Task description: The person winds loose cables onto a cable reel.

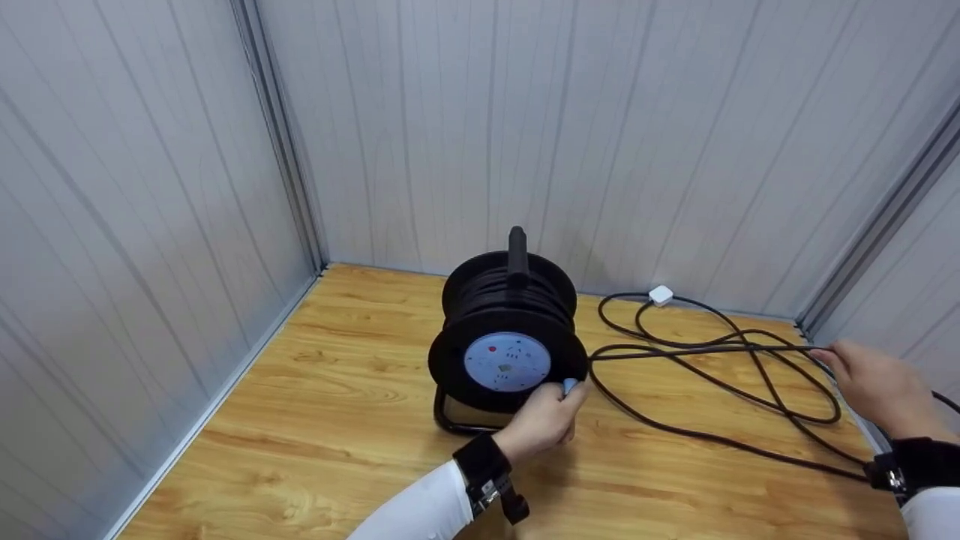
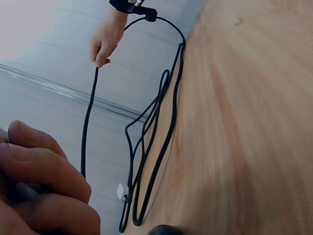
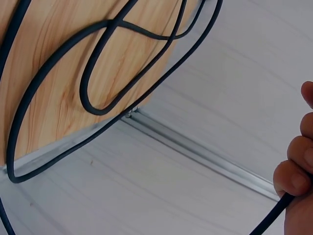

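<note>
A black cable reel (image 1: pixel 450 352) with a pale blue socket face (image 1: pixel 487 367) stands on the wooden floor, black cable (image 1: pixel 487 292) wound round its drum. My left hand (image 1: pixel 541 420) grips a small light-blue crank knob (image 1: pixel 570 385) at the reel's lower right rim. Off to the right, my right hand (image 1: pixel 881 386) holds the loose black cable (image 1: pixel 705 349), which runs from the reel up to the fingers. In the right wrist view, curled fingers (image 3: pixel 293 178) wrap the cable. The left wrist view shows the left fingers (image 2: pixel 49 171) curled, mostly covering the knob.
Slack cable loops (image 1: pixel 780 405) lie on the wooden surface (image 1: pixel 360 360) right of the reel. A white plug (image 1: pixel 661 295) lies among them by the back wall (image 1: pixel 450 135). Pale panels (image 1: pixel 150 187) also stand at left and right. A black carry handle (image 1: pixel 517 255) tops the reel.
</note>
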### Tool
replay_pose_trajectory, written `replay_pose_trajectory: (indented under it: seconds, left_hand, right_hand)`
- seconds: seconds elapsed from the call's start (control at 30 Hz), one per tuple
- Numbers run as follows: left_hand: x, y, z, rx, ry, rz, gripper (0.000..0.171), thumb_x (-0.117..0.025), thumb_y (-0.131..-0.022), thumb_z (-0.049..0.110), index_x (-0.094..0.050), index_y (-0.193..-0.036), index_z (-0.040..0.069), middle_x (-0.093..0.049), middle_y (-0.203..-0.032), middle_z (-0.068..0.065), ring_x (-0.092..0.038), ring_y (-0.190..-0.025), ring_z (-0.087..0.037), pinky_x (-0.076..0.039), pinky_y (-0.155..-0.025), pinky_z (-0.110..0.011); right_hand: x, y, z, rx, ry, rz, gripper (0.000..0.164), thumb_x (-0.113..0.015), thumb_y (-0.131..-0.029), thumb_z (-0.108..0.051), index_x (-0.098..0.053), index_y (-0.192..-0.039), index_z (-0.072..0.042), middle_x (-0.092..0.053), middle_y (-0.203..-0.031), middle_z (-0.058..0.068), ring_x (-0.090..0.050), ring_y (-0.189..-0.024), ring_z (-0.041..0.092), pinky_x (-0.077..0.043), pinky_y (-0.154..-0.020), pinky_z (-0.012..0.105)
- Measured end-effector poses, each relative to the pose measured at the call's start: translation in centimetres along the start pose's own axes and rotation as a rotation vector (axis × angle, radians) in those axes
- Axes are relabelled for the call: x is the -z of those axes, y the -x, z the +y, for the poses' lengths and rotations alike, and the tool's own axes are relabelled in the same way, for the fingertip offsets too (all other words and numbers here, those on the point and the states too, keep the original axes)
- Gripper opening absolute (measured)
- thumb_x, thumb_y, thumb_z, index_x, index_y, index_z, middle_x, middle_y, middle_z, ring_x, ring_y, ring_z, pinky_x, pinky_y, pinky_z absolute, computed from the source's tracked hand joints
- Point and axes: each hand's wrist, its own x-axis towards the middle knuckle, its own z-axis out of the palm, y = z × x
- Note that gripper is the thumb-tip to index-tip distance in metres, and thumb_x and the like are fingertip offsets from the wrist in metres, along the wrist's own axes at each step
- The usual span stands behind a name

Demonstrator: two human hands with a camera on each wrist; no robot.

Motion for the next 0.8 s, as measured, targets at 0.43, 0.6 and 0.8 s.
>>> replay_pose_trajectory:
  seconds: [0.43,0.6,0.8]
  left_hand:
    - [0.5,0.5,-2.7,0.073,0.021,-0.007,0.058,-0.048,-0.104,0.053,-0.046,-0.055,0.021,-0.042,-0.043,0.002,-0.033,-0.036,-0.012,-0.023,-0.035,-0.027]
    - [0.7,0.8,-3.4,0.071,0.022,-0.015,0.058,-0.047,-0.106,0.048,-0.045,-0.055,0.021,-0.04,-0.042,0.003,-0.032,-0.034,-0.012,-0.023,-0.033,-0.027]
    - [1.2,1.1,-4.1,0.08,0.035,-0.03,0.06,-0.045,-0.107,0.048,-0.044,-0.054,0.02,-0.037,-0.041,0.004,-0.028,-0.034,-0.012,-0.022,-0.033,-0.028]
  right_hand:
    - [-1.5,0.2,-1.7,0.117,0.004,0.066,0.039,-0.048,-0.109,-0.037,-0.047,-0.078,-0.014,-0.038,-0.06,-0.002,-0.036,-0.05,0.016,-0.027,-0.05,0.03]
    - [-2.4,0.7,-2.0,0.137,-0.01,0.108,0.034,-0.049,-0.109,-0.039,-0.05,-0.081,-0.018,-0.038,-0.06,-0.005,-0.036,-0.049,0.013,-0.026,-0.05,0.029]
    - [-4.1,1.2,-2.9,0.109,-0.059,0.202,0.033,-0.057,-0.106,-0.035,-0.048,-0.079,-0.018,-0.038,-0.059,-0.004,-0.033,-0.049,0.013,-0.025,-0.05,0.029]
